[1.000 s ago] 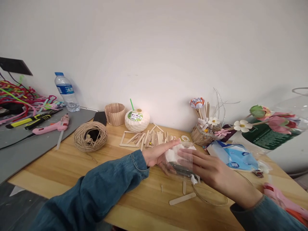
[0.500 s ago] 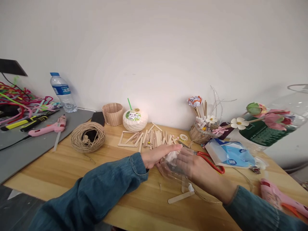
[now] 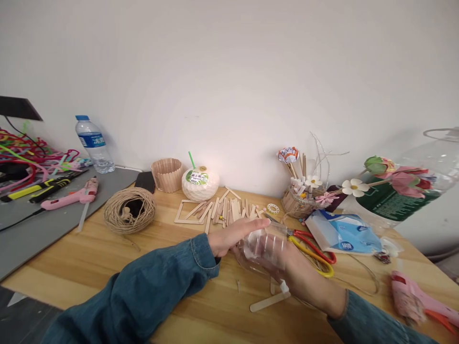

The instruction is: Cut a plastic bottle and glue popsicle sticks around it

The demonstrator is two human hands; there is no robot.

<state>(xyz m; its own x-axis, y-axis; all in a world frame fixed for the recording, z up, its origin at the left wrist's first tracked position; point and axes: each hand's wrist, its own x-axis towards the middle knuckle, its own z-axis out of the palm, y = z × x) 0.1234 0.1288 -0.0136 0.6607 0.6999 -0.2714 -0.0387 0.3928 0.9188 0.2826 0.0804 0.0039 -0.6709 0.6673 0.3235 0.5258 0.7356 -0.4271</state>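
A clear, ribbed plastic bottle piece (image 3: 274,243) lies tilted between my hands above the front half of the table. My left hand (image 3: 233,235) is closed around its left end, thumb stretched along the top. Behind or inside the clear plastic is my right hand (image 3: 292,263); I cannot tell which. Its fingers show only distorted through the ribs, near a crumpled white thing (image 3: 255,237) that looks like tissue. Below the bottle piece lies a wooden craft stick (image 3: 267,303) with a white bit (image 3: 284,286) at its right end.
Loose craft sticks (image 3: 234,210) lie behind my hands. Red-and-yellow-handled pliers or scissors (image 3: 315,248) rest right of them, near a blue tissue pack (image 3: 346,231). Twine (image 3: 129,210) sits left. Pink glue guns (image 3: 71,197) lie on both sides. A flower jar (image 3: 297,200) stands behind.
My right hand has shifted slightly and looks less blurred; more of the bottle piece's ribs now show. My left hand keeps its hold. The whole view has shifted a little.
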